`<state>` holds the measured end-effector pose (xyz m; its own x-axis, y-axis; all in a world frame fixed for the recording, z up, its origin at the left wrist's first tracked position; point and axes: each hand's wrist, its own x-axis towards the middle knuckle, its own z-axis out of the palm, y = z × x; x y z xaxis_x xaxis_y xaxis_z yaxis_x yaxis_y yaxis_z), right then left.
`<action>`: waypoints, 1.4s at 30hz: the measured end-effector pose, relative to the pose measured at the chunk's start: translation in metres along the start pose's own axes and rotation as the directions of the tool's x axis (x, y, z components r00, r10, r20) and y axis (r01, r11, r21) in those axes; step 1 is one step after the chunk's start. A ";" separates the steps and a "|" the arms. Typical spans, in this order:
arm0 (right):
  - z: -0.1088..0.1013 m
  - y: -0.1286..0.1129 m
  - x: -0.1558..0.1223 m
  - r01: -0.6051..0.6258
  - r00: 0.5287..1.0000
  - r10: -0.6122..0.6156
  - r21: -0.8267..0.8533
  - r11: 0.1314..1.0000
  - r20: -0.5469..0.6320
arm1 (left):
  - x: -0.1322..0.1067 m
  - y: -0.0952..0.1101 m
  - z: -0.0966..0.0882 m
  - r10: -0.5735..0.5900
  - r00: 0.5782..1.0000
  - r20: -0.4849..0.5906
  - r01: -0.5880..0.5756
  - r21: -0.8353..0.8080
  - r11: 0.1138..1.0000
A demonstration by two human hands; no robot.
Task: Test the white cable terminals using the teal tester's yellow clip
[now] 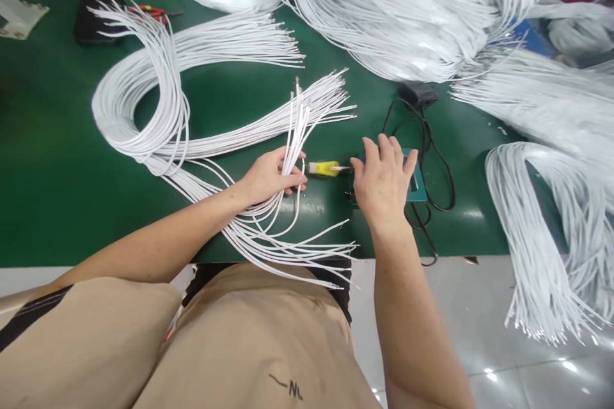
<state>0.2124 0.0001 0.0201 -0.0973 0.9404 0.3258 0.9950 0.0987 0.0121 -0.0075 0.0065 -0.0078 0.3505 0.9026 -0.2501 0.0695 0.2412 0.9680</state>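
Note:
My left hand (pixel 271 176) is closed around a small bunch of white wires (pixel 298 124), their ends sticking up past the thumb. One wire loops down beside the fingers. Just right of these fingers lies a yellow-handled tool (pixel 326 169), its thin metal shaft pointing at a small teal device (pixel 418 186). My right hand (pixel 382 182) rests palm down over that device with the fingers spread, hiding most of it. More wires from the same coiled bundle (pixel 119 108) fan out below my left hand toward the table's front edge.
Large heaps of white wires (pixel 398 6) cover the back of the green table (pixel 48 204). Another bundle (pixel 532 236) hangs over the front edge at right. A black adapter (pixel 418 94) with a looping cable sits behind the device. Red-handled pliers (pixel 151 11) lie beside a black box (pixel 96 18).

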 end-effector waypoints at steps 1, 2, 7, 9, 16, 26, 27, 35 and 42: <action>-0.004 -0.004 0.000 0.011 1.000 -0.011 0.035 0.999 -0.013 | 0.000 0.000 -0.001 -0.001 1.000 -0.003 0.001 -0.020 1.000; -0.008 -0.009 -0.002 0.042 0.999 -0.041 0.090 0.995 -0.019 | 0.000 0.000 -0.002 -0.002 1.000 0.003 0.002 -0.040 0.999; -0.032 -0.056 -0.028 0.487 0.832 -0.550 0.382 0.785 0.069 | 0.000 0.003 -0.003 0.014 0.999 0.039 -0.010 -0.122 0.993; -0.034 -0.073 -0.043 0.561 0.781 -0.614 0.304 0.770 0.114 | -0.001 0.005 -0.004 0.006 0.998 0.057 0.002 -0.138 0.990; -0.040 -0.078 -0.055 0.194 0.782 -0.366 0.361 0.912 0.505 | -0.003 0.005 -0.009 -0.048 0.998 0.049 0.057 -0.201 0.978; -0.024 -0.056 0.009 -0.488 0.873 0.056 0.861 0.145 0.485 | -0.008 0.010 -0.006 0.032 0.997 0.072 -0.027 -0.070 0.997; -0.022 -0.058 0.009 -0.493 0.870 0.063 0.866 0.081 0.489 | -0.008 0.011 -0.005 0.033 0.996 0.080 -0.025 -0.098 0.995; -0.020 -0.068 0.001 -0.489 0.867 0.097 0.872 -0.019 0.489 | -0.007 0.011 -0.004 0.092 0.996 -0.001 -0.091 -0.136 0.986; -0.017 -0.071 0.001 -0.468 0.865 0.180 0.882 -0.045 0.468 | -0.009 0.012 -0.004 0.116 0.991 -0.059 -0.113 0.052 0.992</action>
<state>0.1424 -0.0113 0.0359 0.0848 0.9837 -0.1587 -0.0174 -0.1577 -0.9873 -0.0134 0.0027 0.0064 0.3002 0.9440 -0.1368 0.0776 0.1188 0.9899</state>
